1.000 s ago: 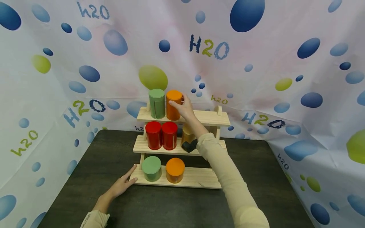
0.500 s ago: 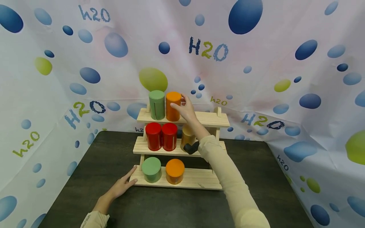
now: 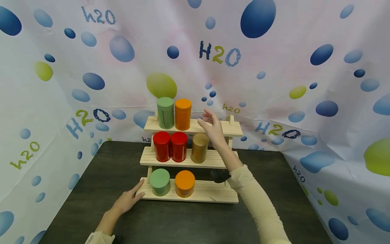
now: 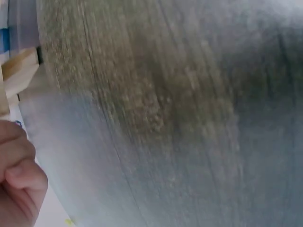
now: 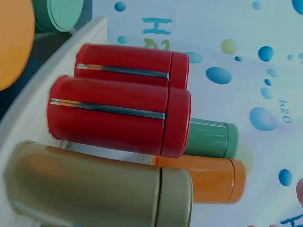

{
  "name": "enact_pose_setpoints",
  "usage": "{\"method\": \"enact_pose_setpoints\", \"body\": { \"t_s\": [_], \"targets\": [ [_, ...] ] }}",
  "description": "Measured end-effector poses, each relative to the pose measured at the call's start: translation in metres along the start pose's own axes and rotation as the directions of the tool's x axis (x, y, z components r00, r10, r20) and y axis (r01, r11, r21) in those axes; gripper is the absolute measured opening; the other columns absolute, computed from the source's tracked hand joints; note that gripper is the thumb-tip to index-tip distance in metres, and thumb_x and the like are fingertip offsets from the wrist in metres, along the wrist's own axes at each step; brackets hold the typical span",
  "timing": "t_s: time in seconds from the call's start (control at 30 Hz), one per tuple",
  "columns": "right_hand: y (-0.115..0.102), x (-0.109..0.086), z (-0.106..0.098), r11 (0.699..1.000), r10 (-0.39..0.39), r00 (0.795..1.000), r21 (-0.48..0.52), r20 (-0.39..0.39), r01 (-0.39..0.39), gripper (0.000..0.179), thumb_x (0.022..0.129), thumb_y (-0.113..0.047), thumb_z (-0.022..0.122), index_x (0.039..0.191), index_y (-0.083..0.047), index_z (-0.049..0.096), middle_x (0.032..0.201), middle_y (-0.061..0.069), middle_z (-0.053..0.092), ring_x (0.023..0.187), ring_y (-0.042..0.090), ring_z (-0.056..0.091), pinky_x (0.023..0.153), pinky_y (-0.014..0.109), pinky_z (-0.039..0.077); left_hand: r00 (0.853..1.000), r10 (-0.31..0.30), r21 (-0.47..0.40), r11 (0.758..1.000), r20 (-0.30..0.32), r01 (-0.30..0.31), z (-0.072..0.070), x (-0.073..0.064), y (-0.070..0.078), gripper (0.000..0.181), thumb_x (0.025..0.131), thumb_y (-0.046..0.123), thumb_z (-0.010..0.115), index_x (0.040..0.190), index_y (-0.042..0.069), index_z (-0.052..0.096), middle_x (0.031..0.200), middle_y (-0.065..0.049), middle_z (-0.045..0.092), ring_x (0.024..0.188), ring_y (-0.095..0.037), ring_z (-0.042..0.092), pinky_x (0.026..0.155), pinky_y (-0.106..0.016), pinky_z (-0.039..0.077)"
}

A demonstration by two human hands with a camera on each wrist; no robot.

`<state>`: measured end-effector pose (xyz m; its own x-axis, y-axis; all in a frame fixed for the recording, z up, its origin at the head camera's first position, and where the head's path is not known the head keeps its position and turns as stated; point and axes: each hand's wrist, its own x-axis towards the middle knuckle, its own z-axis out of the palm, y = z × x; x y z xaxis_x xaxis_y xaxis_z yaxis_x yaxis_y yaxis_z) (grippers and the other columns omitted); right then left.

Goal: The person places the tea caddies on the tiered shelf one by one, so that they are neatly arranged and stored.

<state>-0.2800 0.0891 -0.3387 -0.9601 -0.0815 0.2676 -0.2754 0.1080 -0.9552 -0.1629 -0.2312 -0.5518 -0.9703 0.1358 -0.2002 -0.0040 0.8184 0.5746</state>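
A three-tier wooden shelf (image 3: 213,195) stands on the dark table. On its top tier are a tall green canister (image 3: 166,113) and a tall orange canister (image 3: 182,115). My right hand (image 3: 214,128) is in the air to the right of the orange canister, apart from it, fingers loosely bent around nothing. Two red canisters (image 3: 162,146) and a gold canister (image 3: 199,148) share the middle tier. The bottom tier bears a short green canister (image 3: 159,182) and a short orange canister (image 3: 184,183). At that tier's left end, my left hand (image 3: 125,201) rests its fingers on the board.
The dark table (image 3: 176,222) extends in front of the shelf and to both sides. Behind it hangs a white curtain (image 3: 268,88) with coloured drops. A small upright wooden peg (image 3: 231,119) marks the top tier's right end.
My right hand has let go of the tall orange canister and moved right and down, uncovering the gold canister. The orange canister stays on the top tier. My left hand keeps its place.
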Motion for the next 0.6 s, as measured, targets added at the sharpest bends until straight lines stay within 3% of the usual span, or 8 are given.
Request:
{"method": "enact_pose_setpoints", "body": {
  "t_s": [0.1, 0.23, 0.37, 0.5, 0.6],
  "targets": [
    [0.005, -0.016, -0.012, 1.000, -0.011, 1.000, 0.011, -0.010, 0.011, 0.051, 0.091, -0.014, 0.057, 0.136, -0.004, 0.037, 0.130, 0.019, 0.042, 0.117, 0.027, 0.040, 0.097, 0.040, 0.034, 1.000, -0.002, 0.087, 0.996, -0.023, 0.004, -0.001, -0.002, 0.005, 0.064, 0.091, 0.045, 0.048, 0.142, 0.010, 0.032, 0.108, -0.031, 0.058, 0.082, -0.039, 0.060, 0.060, -0.048, 0.044],
    [0.017, -0.038, -0.027, 0.999, -0.029, 0.999, -0.018, -0.018, 0.029, 0.050, 0.092, -0.013, 0.054, 0.137, -0.002, 0.035, 0.131, 0.021, 0.040, 0.117, 0.029, 0.039, 0.099, 0.043, 0.031, 0.998, -0.027, 0.183, 0.982, -0.060, 0.037, -0.005, -0.005, 0.010, 0.062, 0.088, 0.048, 0.051, 0.137, 0.011, 0.042, 0.087, -0.022, 0.063, 0.062, -0.026, 0.056, 0.049, -0.040, 0.039],
    [0.037, -0.060, -0.040, 0.991, -0.044, 0.999, -0.125, -0.024, 0.040, 0.051, 0.092, -0.017, 0.054, 0.137, -0.002, 0.035, 0.132, 0.020, 0.040, 0.118, 0.031, 0.038, 0.100, 0.048, 0.028, 0.989, -0.023, 0.259, 0.964, -0.144, 0.060, -0.010, -0.012, 0.011, 0.074, 0.079, 0.062, 0.054, 0.131, 0.010, 0.049, 0.088, -0.019, 0.062, 0.061, -0.025, 0.055, 0.047, -0.038, 0.039],
    [0.059, -0.081, -0.051, 0.955, -0.080, 0.996, -0.288, -0.035, 0.066, 0.053, 0.091, -0.019, 0.057, 0.136, -0.002, 0.037, 0.131, 0.021, 0.040, 0.118, 0.037, 0.036, 0.097, 0.054, 0.027, 0.962, 0.040, 0.341, 0.938, -0.271, 0.058, -0.016, -0.019, 0.009, 0.082, 0.073, 0.068, 0.056, 0.131, 0.012, 0.050, 0.094, -0.017, 0.055, 0.072, -0.029, 0.053, 0.052, -0.040, 0.041],
    [0.074, -0.095, -0.059, 0.890, -0.127, 0.992, -0.444, -0.021, 0.105, 0.056, 0.089, -0.020, 0.059, 0.136, 0.000, 0.037, 0.133, 0.023, 0.037, 0.120, 0.039, 0.033, 0.094, 0.058, 0.028, 0.932, 0.115, 0.388, 0.921, -0.343, 0.029, -0.020, -0.021, 0.010, 0.081, 0.074, 0.068, 0.056, 0.134, 0.015, 0.046, 0.110, -0.023, 0.050, 0.093, -0.038, 0.050, 0.068, -0.052, 0.041]
  ]
}}
